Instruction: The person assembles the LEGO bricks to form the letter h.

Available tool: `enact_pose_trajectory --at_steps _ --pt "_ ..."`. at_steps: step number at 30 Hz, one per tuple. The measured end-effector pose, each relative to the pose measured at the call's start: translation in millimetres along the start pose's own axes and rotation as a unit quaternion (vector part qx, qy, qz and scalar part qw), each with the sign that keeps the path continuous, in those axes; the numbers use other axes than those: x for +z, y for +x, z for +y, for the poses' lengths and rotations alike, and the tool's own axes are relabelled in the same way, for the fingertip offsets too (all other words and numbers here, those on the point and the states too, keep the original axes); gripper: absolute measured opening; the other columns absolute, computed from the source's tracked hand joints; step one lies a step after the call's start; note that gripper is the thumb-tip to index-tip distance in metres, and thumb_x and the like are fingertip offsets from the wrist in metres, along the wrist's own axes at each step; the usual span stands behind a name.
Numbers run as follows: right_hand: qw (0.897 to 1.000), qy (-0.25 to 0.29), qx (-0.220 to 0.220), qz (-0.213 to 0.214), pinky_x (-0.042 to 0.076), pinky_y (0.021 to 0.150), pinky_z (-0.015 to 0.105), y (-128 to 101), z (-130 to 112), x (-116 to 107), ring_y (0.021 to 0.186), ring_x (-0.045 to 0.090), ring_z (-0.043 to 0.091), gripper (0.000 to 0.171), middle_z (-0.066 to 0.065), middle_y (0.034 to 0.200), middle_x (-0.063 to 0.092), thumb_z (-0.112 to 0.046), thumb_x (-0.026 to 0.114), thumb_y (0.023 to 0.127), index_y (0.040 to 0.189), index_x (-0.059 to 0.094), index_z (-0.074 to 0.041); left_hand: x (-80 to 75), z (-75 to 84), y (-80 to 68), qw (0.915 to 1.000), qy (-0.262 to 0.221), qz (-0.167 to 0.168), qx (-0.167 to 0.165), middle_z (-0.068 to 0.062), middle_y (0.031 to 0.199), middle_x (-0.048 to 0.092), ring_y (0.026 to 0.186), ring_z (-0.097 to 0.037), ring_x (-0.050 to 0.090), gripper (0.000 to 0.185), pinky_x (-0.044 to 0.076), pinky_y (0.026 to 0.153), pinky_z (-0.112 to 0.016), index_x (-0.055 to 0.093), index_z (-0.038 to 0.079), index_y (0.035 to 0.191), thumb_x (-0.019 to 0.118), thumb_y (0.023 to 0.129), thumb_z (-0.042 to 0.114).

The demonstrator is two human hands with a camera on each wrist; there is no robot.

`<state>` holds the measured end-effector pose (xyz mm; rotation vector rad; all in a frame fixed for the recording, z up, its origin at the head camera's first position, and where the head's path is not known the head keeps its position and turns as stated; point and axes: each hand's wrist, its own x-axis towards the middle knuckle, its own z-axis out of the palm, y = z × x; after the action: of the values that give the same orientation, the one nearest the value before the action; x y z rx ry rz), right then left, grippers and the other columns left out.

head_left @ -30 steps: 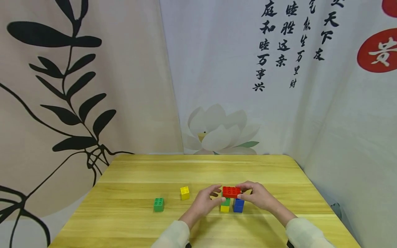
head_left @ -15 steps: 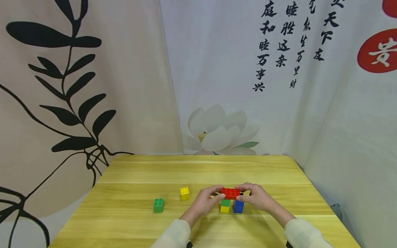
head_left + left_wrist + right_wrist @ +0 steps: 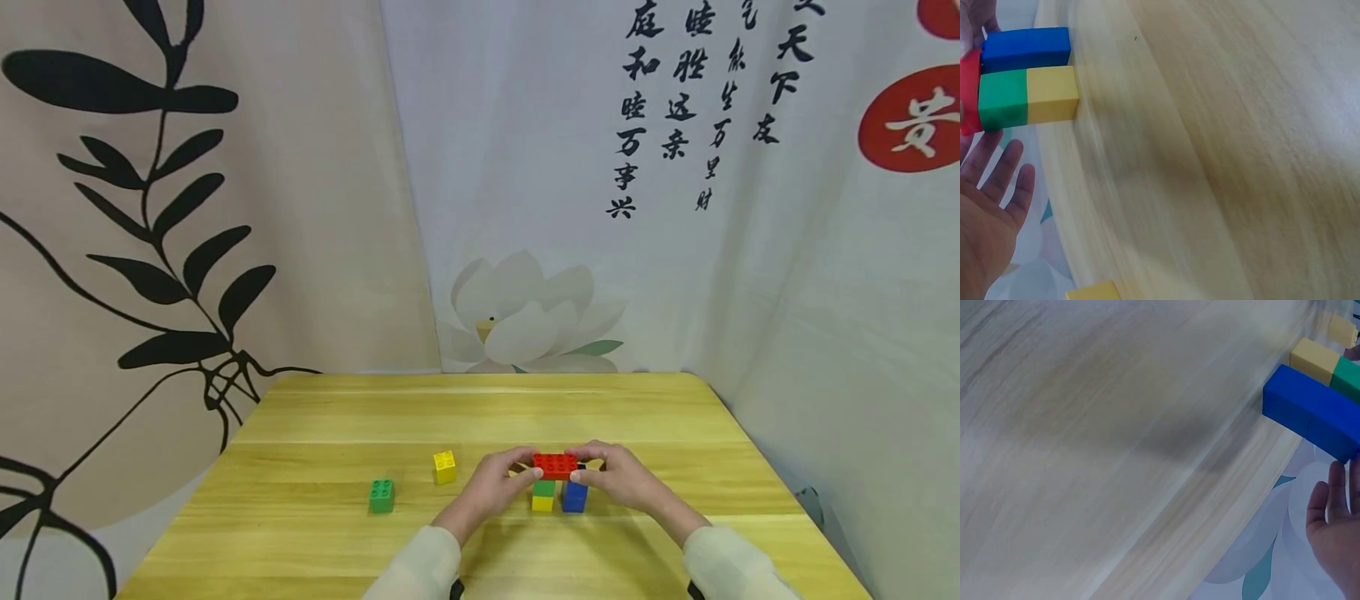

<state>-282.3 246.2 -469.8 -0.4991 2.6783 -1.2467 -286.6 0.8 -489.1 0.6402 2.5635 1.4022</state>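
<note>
A red toy building brick (image 3: 555,467) spans the tops of two short columns. One column is a green brick (image 3: 543,489) over a yellow brick (image 3: 542,504); beside it, across a narrow gap, stands a column of blue bricks (image 3: 575,497). My left hand (image 3: 491,485) pinches the red brick's left end between thumb and fingers. At the other end my right hand (image 3: 624,477) holds it the same way. In the left wrist view the red brick (image 3: 969,94) lies against the green brick (image 3: 1002,100). The right wrist view shows the blue column (image 3: 1310,412) near my right fingers.
To the left on the wooden table (image 3: 337,550) lie a loose green brick (image 3: 381,496) and a loose yellow brick (image 3: 445,467). A printed curtain (image 3: 345,208) hangs behind the table's far edge.
Both hands have lowered the red brick slightly and shifted it a little left, onto the two columns. In the last half second the hands have barely moved.
</note>
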Motion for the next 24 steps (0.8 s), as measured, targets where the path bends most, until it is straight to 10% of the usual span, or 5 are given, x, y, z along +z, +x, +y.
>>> enact_pose_trajectory --at_steps 24 --pt "0.997 0.069 0.025 0.024 0.054 0.082 0.031 -5 7 12 0.114 0.061 0.026 0.047 0.015 0.129 0.065 -0.033 0.068 0.092 0.130 0.062 -0.005 2.5 -0.4 -0.8 0.9999 0.007 0.004 -0.008 -0.003 0.119 0.069 0.100 -0.016 0.063 0.041 0.055 0.086 -0.035 0.061 0.018 0.132 0.060 0.097 0.039"
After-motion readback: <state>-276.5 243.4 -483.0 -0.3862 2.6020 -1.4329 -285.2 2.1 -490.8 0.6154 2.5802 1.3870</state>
